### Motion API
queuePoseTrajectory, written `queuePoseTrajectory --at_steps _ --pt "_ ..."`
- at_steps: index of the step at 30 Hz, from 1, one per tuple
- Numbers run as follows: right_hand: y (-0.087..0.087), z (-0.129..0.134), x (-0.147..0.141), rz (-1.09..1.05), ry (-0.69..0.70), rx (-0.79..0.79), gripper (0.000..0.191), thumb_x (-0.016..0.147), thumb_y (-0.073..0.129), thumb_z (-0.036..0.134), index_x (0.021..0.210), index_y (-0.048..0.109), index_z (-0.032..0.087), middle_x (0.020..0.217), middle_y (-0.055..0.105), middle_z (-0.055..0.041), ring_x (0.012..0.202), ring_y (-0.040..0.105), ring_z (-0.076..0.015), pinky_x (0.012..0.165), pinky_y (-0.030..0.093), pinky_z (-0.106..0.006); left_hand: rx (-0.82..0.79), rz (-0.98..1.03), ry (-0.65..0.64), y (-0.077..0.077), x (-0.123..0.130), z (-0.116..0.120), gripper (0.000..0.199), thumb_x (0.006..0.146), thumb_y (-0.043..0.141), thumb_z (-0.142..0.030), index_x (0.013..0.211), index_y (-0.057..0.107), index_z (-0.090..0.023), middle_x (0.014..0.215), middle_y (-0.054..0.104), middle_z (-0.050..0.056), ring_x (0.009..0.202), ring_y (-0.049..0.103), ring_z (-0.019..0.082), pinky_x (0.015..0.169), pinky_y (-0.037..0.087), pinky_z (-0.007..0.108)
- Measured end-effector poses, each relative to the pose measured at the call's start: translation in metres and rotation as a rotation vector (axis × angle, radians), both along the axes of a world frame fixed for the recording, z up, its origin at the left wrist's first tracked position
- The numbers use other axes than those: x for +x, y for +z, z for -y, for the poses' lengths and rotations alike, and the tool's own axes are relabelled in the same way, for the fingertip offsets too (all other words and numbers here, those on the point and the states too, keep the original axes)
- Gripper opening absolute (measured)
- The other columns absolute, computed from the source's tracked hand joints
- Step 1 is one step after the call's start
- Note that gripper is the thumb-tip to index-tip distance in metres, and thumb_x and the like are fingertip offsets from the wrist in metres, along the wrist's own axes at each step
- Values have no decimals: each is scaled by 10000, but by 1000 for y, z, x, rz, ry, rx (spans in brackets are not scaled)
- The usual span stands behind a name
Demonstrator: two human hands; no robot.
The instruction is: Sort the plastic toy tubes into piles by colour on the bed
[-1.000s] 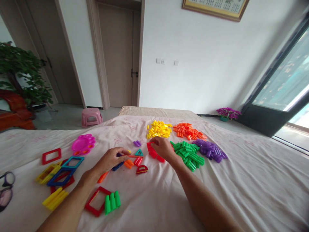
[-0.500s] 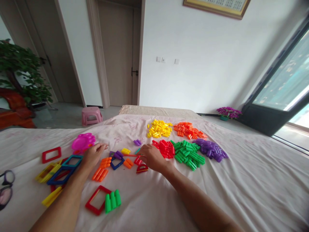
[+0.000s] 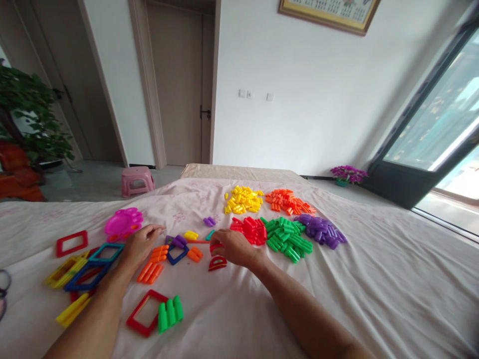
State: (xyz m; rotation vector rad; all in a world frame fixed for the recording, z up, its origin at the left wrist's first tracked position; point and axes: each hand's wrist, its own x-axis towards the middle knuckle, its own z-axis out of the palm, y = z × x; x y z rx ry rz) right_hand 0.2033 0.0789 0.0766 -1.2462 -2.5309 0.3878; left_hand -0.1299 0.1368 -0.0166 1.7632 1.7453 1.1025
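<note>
Curling its fingers narrowly over red blocks [image 3: 214, 246] beside the red half-ring [image 3: 217, 264], the right hand [image 3: 234, 248] hides any grip. The left hand [image 3: 141, 244], loosely bent, is near the pink tray [image 3: 120, 221]; its hold cannot be told.

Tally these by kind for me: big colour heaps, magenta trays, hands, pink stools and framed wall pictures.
Yellow heap, orange heap, red heap, green heap, purple heap: 5
Magenta tray: 1
Left hand, right hand: 2
Pink stool: 1
Framed picture: 1
Total: 10
</note>
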Motion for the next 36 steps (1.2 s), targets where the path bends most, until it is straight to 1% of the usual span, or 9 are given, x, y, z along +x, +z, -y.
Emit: queuePoseTrajectory --at_steps 4,9,12,14,17,20,25,30,36 --pt "19 -7 23 -41 -128 9 77 842 665 247 909 676 210 906 700 0 802 614 -136 654 359 -217 -14 -14 7 2 1 1 390 826 507 -467 1041 712 -214 1008 773 33 1000 702 213 857 511 261" --pt "41 -14 57 89 -310 12 96 814 631 237 864 705 202 864 713 -23 777 615 -155 630 328 -237 -10 -67 22 3 1 1 383 837 500 -469 1040 713 -224 1010 772 32 999 698 213 858 502 265" --pt "47 -15 64 125 -410 75 144 833 576 207 876 713 200 889 719 -37 792 623 -166 622 315 -248 -10 -61 16 2 0 0 389 840 498 -482 1041 711 -226 1016 770 31 997 697 206 854 503 256" --pt "48 -13 58 116 -406 110 176 851 542 189 886 713 203 902 724 -36 810 631 -168 633 323 -250 -11 -69 18 2 0 -1 393 838 500 -490 1038 712 -226 1012 770 32 985 698 206 847 505 256" --pt "42 -5 36 87 -265 92 197 867 524 173 894 715 213 930 730 -25 847 644 -160 680 361 -238 -5 -88 28 5 2 2 387 833 502 -485 1028 718 -229 1004 771 28 977 699 208 838 506 258" --pt "27 7 4 73 -143 49 193 904 528 216 938 718 222 991 725 -25 894 654 -164 706 396 -229 14 -97 30 8 4 4 369 827 506 -469 1004 726 -233 1013 771 20 983 697 206 847 503 256" --pt "1 22 -37 127 -130 29 278 955 522 379 1114 693 229 1072 688 -69 913 659 -201 693 449 -258 16 -70 6 7 4 4 373 832 498 -458 1016 721 -222 1035 767 25 996 695 203 868 503 254" --pt "-13 21 -50 170 -122 65 276 959 522 397 980 709 195 1054 671 -95 946 635 -211 737 465 -279 20 -94 -1 8 4 4 375 840 494 -465 1017 719 -224 1028 766 22 991 694 200 868 500 244" --pt "-20 22 -50 17 -81 26 149 853 652 296 982 668 226 967 710 -23 910 646 -188 724 434 -256 9 -143 19 13 6 7 384 840 491 -477 1002 734 -227 1015 769 22 959 700 209 856 510 251"
